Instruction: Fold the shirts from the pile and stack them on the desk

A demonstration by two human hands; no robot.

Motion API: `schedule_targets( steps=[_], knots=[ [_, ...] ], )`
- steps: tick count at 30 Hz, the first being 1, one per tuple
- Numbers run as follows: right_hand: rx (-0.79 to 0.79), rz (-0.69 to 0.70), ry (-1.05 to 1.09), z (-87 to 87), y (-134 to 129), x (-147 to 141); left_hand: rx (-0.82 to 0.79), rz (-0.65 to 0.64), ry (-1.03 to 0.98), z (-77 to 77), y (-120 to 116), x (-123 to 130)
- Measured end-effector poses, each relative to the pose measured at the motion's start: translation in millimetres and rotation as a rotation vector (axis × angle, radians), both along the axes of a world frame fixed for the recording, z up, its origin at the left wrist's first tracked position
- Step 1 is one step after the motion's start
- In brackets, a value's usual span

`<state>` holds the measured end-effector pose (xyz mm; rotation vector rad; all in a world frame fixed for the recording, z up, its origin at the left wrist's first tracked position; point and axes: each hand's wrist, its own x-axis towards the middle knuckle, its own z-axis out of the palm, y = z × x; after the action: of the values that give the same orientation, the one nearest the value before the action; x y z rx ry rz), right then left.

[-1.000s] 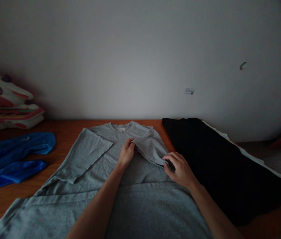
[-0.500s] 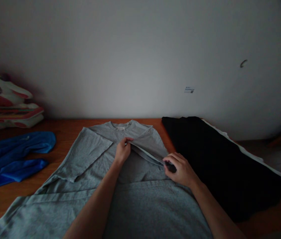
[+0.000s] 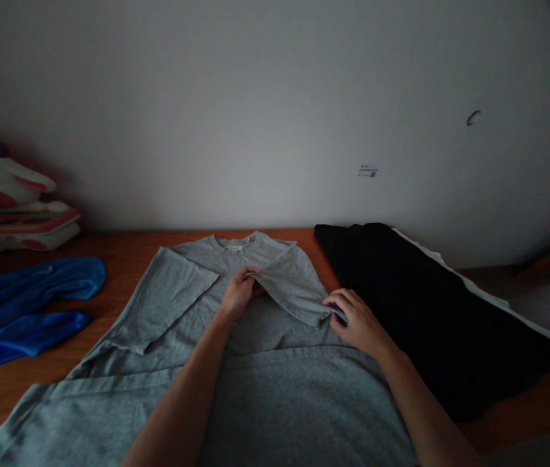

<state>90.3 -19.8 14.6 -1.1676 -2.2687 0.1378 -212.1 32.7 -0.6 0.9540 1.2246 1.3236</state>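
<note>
Lying flat on the wooden table (image 3: 124, 250): grey shirt (image 3: 275, 395). Now lowering its right sleeve (image 3: 290, 288) onto the chest, flatter than half a second ago. Left hand (image 3: 237, 293) pinching the sleeve's corner, right hand (image 3: 358, 321) gripping its hem. Nearly finishing this fold.

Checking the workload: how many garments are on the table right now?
3. Grey T-shirt centre, both hands on its sleeve; black garment right; blue garment left, possibly more than one piece.
</note>
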Motion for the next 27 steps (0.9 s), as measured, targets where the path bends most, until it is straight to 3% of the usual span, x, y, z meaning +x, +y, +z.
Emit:
schedule_targets(
  steps=[3,6,9,11,13,16,23,27],
  knots=[
    [-0.012,-0.013,0.041,-4.5,3,4,0.116,0.051,0.322,6.0,-6,1],
    [-0.032,-0.013,0.073,-5.8,4,5,0.509,0.05,0.827,18.0,-22,9],
    [-0.043,-0.01,0.078,-4.7,3,4,0.888,-0.244,1.102,27.2,-39,30],
    [-0.041,-0.007,0.084,-3.4,2,3,0.995,-0.461,1.159,27.7,-46,45],
    [-0.039,-0.006,0.095,-2.1,1,2,1.005,-0.552,1.202,24.8,-48,56],
    [-0.046,-0.001,0.102,-0.7,1,1,0.976,-0.55,1.244,21.0,-47,63],
    [-0.052,-0.008,0.057,2.4,0,4,0.957,-0.596,0.927,25.1,-50,59],
    [-0.058,-0.069,0.038,3.1,3,2,0.855,-0.576,0.949,21.5,-50,62]
  ],
)
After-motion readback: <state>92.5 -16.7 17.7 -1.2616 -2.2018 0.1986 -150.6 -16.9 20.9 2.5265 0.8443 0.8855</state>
